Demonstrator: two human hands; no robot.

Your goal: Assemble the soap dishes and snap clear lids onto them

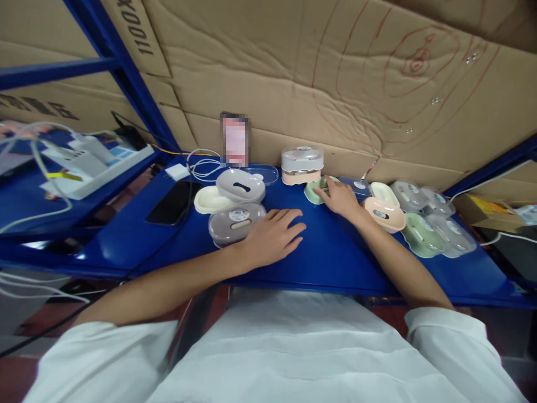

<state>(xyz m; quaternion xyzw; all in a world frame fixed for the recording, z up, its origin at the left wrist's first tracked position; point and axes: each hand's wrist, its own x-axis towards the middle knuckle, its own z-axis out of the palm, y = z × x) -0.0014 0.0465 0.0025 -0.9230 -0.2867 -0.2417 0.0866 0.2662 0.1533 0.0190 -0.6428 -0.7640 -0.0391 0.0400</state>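
Observation:
My left hand (274,237) hovers over or rests near the table, fingers stretched out and apart. Its back edge overlaps a grey oval soap box (229,224) with a clear labelled lid; whether they touch I cannot tell. My right hand (342,197) reaches over a green soap box (312,192), thumb on the near side and fingers on the far side, covering its right part. Behind it stands a stack of a grey lidded soap box (302,159) on a peach one (293,177). A grey-lilac soap tray (251,193) leans on a cream dish (210,200) at left.
Several soap boxes are grouped at right, among them a peach one (390,221), a cream one (382,193) and a green lidded one (423,238). A black phone (170,207), white cables and a charger (178,172) lie at left. A lit phone (235,140) leans on the cardboard.

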